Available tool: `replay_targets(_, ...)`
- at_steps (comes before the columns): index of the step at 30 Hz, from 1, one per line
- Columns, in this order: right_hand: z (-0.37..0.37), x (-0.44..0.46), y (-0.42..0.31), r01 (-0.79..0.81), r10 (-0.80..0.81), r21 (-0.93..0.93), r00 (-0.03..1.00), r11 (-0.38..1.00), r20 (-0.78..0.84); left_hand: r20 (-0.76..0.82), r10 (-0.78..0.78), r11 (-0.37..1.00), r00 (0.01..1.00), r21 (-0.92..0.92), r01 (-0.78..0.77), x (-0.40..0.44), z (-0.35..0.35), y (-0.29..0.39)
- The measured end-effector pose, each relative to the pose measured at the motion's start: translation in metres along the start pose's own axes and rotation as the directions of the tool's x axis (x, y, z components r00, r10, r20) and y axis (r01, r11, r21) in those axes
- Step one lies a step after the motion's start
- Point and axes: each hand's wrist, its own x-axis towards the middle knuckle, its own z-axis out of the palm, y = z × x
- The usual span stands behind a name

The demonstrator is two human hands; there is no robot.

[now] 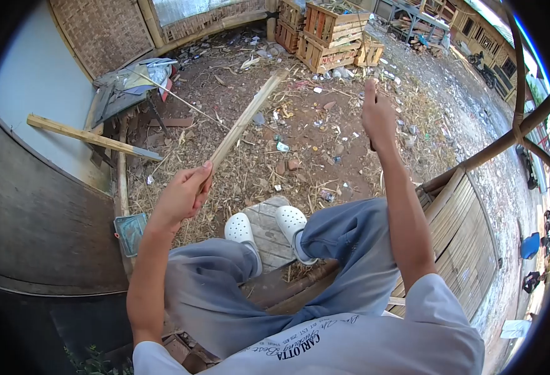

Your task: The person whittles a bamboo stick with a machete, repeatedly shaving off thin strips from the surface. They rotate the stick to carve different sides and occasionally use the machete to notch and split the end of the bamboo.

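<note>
A pale, flat strip of wood [247, 117] slants up and to the right from my left hand [184, 195], whose fingers are wrapped round its lower end. My right hand [380, 119] is raised at the right, apart from the strip, with its fingers curled round something. Only a small dark bit of that object shows below the palm, so I cannot make out what it is. Below the hands, my white clogs [240, 229] rest on a small wooden board [272, 232].
Stacked wooden crates [328, 37] stand at the top. At the left are a low table [115, 103] with papers, a leaning plank [93, 136] and a green basket [131, 232]. A bamboo slat platform [465, 234] lies at the right. Litter and dry stalks cover the ground.
</note>
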Motion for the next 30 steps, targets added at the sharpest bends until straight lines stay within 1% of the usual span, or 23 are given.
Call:
replay_targets(1,-0.001,-0.017,-0.021,-0.036,0.029,0.080,0.996,0.996,0.088,-0.002,0.019,1.000,1.000,0.007,-0.019,0.002,0.001,-0.001)
replay_targets(3,-0.009,-0.047,-0.056,0.116,-0.142,0.110,0.950,0.987,0.277,-0.008,0.027,0.999,1.000,0.028,-0.027,0.001,0.003,0.000)
replay_targets(5,-0.012,-0.082,-0.082,0.242,-0.348,0.288,0.843,0.927,0.410,-0.037,0.028,0.993,0.999,0.119,-0.023,-0.001,0.009,0.000)
replay_targets(6,-0.005,-0.098,-0.084,0.308,-0.417,0.297,0.791,0.904,0.447,-0.039,0.022,0.991,0.999,0.130,-0.017,0.000,0.010,-0.003)
replay_targets(7,0.001,-0.111,-0.086,0.375,-0.483,0.308,0.730,0.874,0.484,-0.066,0.098,0.981,0.993,0.174,-0.086,0.003,0.012,-0.009)
replay_targets(8,0.003,-0.122,-0.089,0.371,-0.483,0.313,0.730,0.874,0.484,-0.089,0.175,0.964,0.981,0.216,-0.153,0.004,0.014,-0.012)
replay_targets(9,0.004,-0.131,-0.093,0.430,-0.515,0.285,0.682,0.857,0.519,-0.094,0.170,0.965,0.981,0.219,-0.146,0.002,0.017,-0.010)
replay_targets(10,0.006,-0.137,-0.095,0.489,-0.544,0.261,0.628,0.832,0.556,-0.140,0.236,0.930,0.962,0.320,-0.182,-0.002,0.020,-0.007)
replay_targets(11,0.011,-0.141,-0.093,0.499,-0.554,0.261,0.638,0.826,0.535,-0.177,0.303,0.884,0.936,0.420,-0.206,-0.007,0.024,-0.004)
replay_targets(12,0.014,-0.143,-0.093,0.495,-0.556,0.271,0.633,0.826,0.538,-0.185,0.295,0.885,0.937,0.424,-0.195,-0.012,0.029,0.000)
replay_targets(14,0.018,-0.143,-0.093,0.483,-0.524,0.232,0.653,0.844,0.548,-0.241,0.410,0.762,0.880,0.621,-0.185,-0.020,0.039,0.009)
replay_targets(15,0.020,-0.142,-0.090,0.481,-0.522,0.233,0.652,0.845,0.549,-0.241,0.407,0.762,0.881,0.621,-0.182,-0.022,0.040,0.009)
replay_targets(17,0.025,-0.135,-0.082,0.515,-0.506,0.137,0.696,0.846,0.509,-0.232,0.460,0.713,0.857,0.672,-0.201,-0.025,0.043,0.009)
replay_targets(19,0.023,-0.087,-0.065,0.332,-0.323,0.041,0.873,0.942,0.366,-0.204,0.426,0.693,0.882,0.700,-0.174,-0.032,0.046,0.003)
replay_targets(20,0.010,-0.058,-0.059,0.170,-0.157,-0.008,0.927,0.985,0.340,-0.182,0.388,0.675,0.903,0.724,-0.144,-0.036,0.047,-0.001)
replay_targets(22,0.013,-0.006,-0.001,0.073,-0.049,-0.132,0.983,0.989,0.175,-0.185,0.400,0.713,0.898,0.679,-0.178,-0.040,0.049,0.001)
replay_targets(23,0.002,-0.004,0.004,0.070,-0.047,-0.141,0.986,0.988,0.159,-0.197,0.417,0.748,0.887,0.629,-0.212,-0.038,0.049,0.003)
replay_targets(24,-0.007,-0.002,0.009,-0.321,0.239,0.297,0.930,0.899,0.278,-0.190,0.426,0.750,0.885,0.621,-0.228,-0.033,0.047,0.005)
replay_targets(25,-0.014,-0.002,0.013,-0.637,0.396,0.589,0.770,0.497,0.500,-0.204,0.412,0.760,0.888,0.614,-0.212,-0.028,0.042,0.005)
replay_targets(26,-0.019,-0.005,0.010,-0.635,0.397,0.581,0.772,0.509,0.496,-0.221,0.394,0.771,0.892,0.608,-0.190,-0.024,0.036,0.003)
replay_targets(28,-0.026,-0.016,-0.007,-0.604,0.220,0.746,0.797,0.281,0.562,-0.184,0.377,0.794,0.908,0.569,-0.214,-0.018,0.032,0.003)
replay_targets(29,-0.027,-0.022,-0.015,-0.576,0.149,0.751,0.815,0.322,0.561,-0.136,0.371,0.777,0.919,0.587,-0.226,-0.017,0.032,0.007)
replay_targets(30,-0.025,-0.027,-0.025,-0.568,0.134,0.745,0.817,0.350,0.561,-0.084,0.361,0.759,0.929,0.606,-0.240,-0.016,0.032,0.010)
